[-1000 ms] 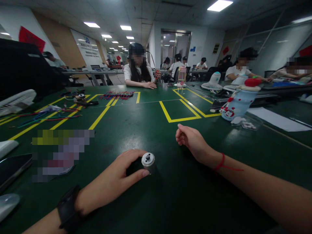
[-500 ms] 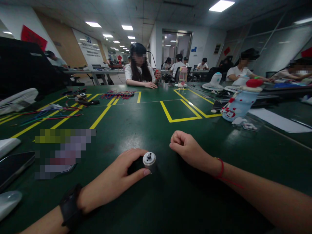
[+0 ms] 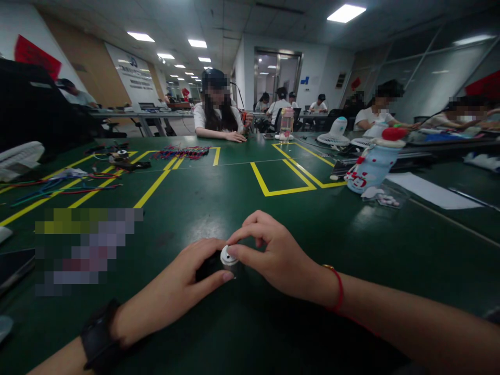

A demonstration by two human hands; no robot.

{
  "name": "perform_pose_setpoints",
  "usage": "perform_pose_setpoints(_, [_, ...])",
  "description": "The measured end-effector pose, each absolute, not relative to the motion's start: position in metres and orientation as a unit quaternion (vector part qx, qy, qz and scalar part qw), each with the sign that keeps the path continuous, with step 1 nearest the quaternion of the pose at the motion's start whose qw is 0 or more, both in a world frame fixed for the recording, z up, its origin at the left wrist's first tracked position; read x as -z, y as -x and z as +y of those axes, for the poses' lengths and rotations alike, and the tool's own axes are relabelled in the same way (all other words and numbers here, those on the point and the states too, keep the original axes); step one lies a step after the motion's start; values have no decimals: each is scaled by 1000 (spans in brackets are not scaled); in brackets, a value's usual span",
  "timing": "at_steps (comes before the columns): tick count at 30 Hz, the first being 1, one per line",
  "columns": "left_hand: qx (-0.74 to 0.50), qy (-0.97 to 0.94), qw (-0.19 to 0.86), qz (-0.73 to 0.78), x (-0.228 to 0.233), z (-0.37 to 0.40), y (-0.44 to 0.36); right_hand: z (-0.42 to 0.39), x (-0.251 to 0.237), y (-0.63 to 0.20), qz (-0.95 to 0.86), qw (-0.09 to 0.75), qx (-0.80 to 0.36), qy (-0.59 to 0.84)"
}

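Observation:
A small silver cylindrical motor (image 3: 228,258) stands upright on the green table (image 3: 242,198), close to me. My left hand (image 3: 175,291), with a black watch on its wrist, curls around the motor's left side and grips it. My right hand (image 3: 273,255), with a red string bracelet on the wrist, touches the motor's top and right side with thumb and fingertips. Part of the motor's body is hidden by the fingers.
Yellow tape lines (image 3: 285,182) mark the table. Coloured wires (image 3: 58,185) and small parts lie at the left, a wire bundle (image 3: 179,152) farther back. A blue-and-white bottle (image 3: 367,166), paper (image 3: 429,190) and small fans (image 3: 332,136) stand at right. People sit across the table.
My right hand has moved left and toward me, from lying apart on the table to touching the motor. My left hand has kept its hold.

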State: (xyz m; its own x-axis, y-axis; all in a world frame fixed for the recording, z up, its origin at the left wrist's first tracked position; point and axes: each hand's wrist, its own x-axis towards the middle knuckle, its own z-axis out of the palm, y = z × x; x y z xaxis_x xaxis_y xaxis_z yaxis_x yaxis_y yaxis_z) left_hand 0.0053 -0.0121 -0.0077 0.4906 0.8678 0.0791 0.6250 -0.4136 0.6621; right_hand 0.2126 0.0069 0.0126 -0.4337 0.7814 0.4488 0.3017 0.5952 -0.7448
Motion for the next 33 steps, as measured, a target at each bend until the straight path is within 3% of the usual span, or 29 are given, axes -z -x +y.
perform_pose_setpoints(4, [-201,-814,299,456,4,-13,-6,14,-19,-227,-797,389,-309,344])
perform_pose_setpoints(9, [-193,-809,304,465,1,-12,-7,25,-16,-249,-865,232,-321,310])
perform_pose_setpoints(13, [-195,-806,301,470,2,-12,-7,30,-7,-255,-885,173,-295,317])
perform_pose_setpoints(24, [-205,-808,300,464,3,-15,-5,32,-8,-257,-896,148,-299,294])
perform_pose_setpoints(33, [-205,-808,303,462,2,-13,-6,38,-13,-259,-837,182,-413,310])
